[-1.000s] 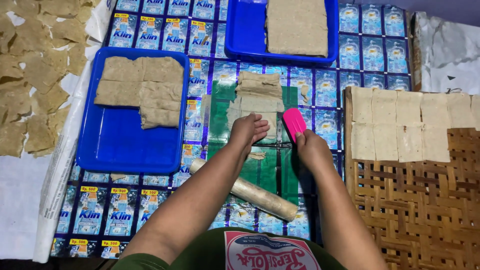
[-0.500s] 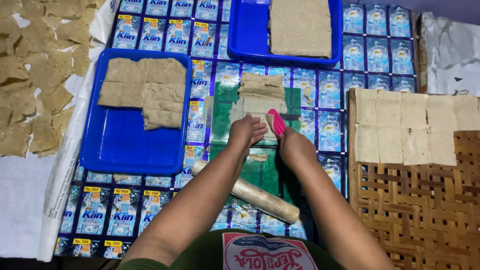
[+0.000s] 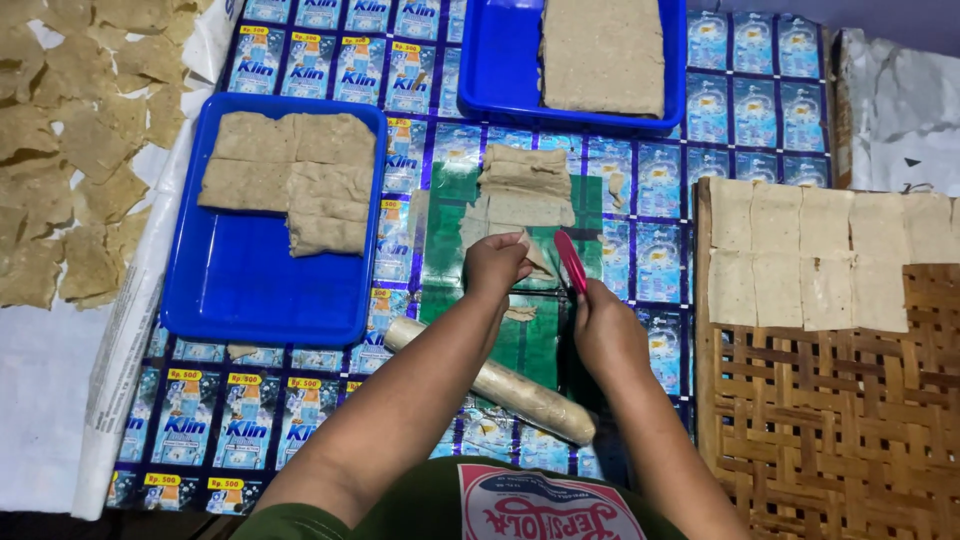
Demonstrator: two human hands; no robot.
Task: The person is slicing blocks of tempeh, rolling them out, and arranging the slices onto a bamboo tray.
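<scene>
Since a second ago my right hand [image 3: 603, 335] has turned its pink scraper [image 3: 571, 262] from flat to edge-on, fingers closed round its handle, beside the dough sheet [image 3: 520, 205] on the green mat [image 3: 535, 340], where my left hand [image 3: 495, 265] pinches the sheet's near edge.

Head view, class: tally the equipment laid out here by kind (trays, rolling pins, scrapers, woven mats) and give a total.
Blue trays: 2
Rolling pin: 1
Pink scraper: 1
Woven mat: 1
Total: 5
</scene>
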